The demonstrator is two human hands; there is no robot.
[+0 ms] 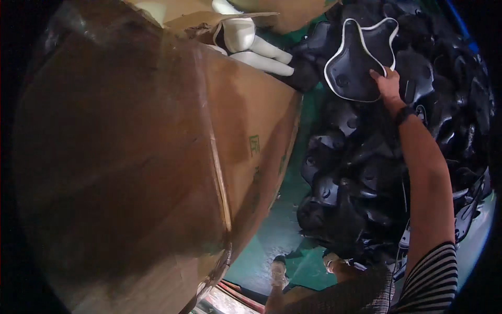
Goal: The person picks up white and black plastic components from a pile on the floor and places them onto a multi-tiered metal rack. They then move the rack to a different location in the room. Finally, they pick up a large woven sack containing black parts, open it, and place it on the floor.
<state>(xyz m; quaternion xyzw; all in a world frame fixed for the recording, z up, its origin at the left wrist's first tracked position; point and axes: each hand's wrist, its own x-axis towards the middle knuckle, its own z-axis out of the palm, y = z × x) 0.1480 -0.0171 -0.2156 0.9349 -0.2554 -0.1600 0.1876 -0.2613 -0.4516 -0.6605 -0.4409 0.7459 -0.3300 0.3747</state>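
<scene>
Stretched forward, my right hand [387, 83] is closed on the edge of what look like two overlapping bicycle saddle shells [345, 68], dark on the side facing me and rimmed in white. The thumb lies over the dark side; the other fingers are partly hidden. Beneath and around them spreads a heap of black saddle-shaped pieces [348, 123], several showing round marks. My left hand is out of the picture.
A large brown cardboard box [256, 120] fills the left side, with a raised flap [293, 15] at its top. White curved pieces [264, 62] stick out at its far end. Green floor [261, 256] shows between box and heap, where my feet [278, 273] are.
</scene>
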